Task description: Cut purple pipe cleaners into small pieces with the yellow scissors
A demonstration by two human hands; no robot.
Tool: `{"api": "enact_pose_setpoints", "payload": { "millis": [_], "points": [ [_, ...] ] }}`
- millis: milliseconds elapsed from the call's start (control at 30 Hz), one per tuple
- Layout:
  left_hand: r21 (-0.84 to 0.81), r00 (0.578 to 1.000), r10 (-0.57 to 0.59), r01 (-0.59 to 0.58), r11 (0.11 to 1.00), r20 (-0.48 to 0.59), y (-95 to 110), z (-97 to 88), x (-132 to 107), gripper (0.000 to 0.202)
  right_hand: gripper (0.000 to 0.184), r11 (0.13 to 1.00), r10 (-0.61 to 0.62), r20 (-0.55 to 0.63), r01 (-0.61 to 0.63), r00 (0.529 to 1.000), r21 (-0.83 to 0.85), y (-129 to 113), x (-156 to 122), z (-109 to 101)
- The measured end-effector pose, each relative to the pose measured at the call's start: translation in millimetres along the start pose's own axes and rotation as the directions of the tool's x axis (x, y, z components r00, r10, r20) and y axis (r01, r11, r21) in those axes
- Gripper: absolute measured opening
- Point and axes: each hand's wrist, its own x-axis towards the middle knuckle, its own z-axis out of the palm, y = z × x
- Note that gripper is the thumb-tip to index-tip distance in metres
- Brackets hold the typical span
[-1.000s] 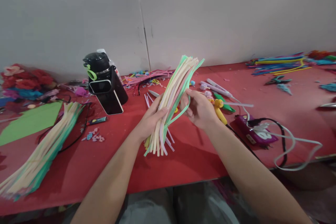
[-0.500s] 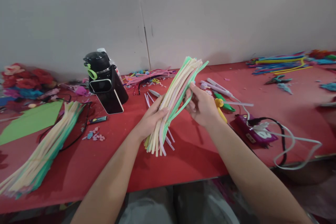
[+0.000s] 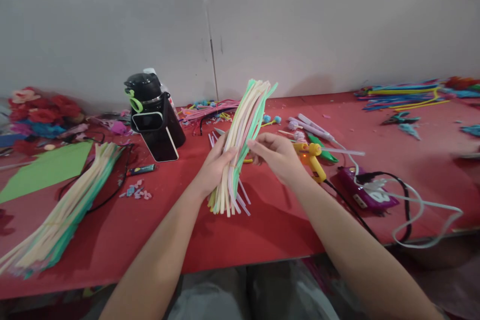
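My left hand (image 3: 214, 167) is closed round a bundle of pastel pipe cleaners (image 3: 243, 127), cream, green and pink, held upright and leaning right over the red table (image 3: 270, 220). My right hand (image 3: 275, 155) sits beside the bundle's middle, its fingertips pinching at a green stem on the right side of the bundle. The bundle's lower ends hang just above the table.
A second pile of pastel pipe cleaners (image 3: 60, 210) lies at left beside a green sheet (image 3: 45, 170). A black bottle with a phone (image 3: 153, 120) stands behind. A yellow glue gun (image 3: 313, 160), purple power strip (image 3: 367, 195) and cables lie right. Coloured stems (image 3: 405, 95) lie far right.
My right hand has slid down and left along the bundle to its middle. The bundle has tilted more upright and closed up; the green stem that stood apart lies back against it.
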Motion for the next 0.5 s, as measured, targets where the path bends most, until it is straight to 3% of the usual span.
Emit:
{"api": "enact_pose_setpoints", "payload": {
  "millis": [100,300,500],
  "points": [
    [0.03,0.999,0.041,-0.041,0.999,0.006,2.6,-0.6,-0.5,0.05,0.043,0.997,-0.015,0.044,0.018,0.999,-0.072,0.0,-4.1,3.9],
    [0.09,1.0,0.004,-0.006,0.996,0.029,6.9,-1.6,-4.3,0.059,0.042,0.994,-0.048,-0.049,0.043,0.998,-0.101,2.0,-3.2,2.6],
    [0.145,0.987,0.106,-0.123,0.982,0.12,10.4,2.7,-6.8,0.062,0.033,0.967,-0.18,-0.155,0.146,0.971,-0.21,4.6,-3.0,5.9]
  ]
}}
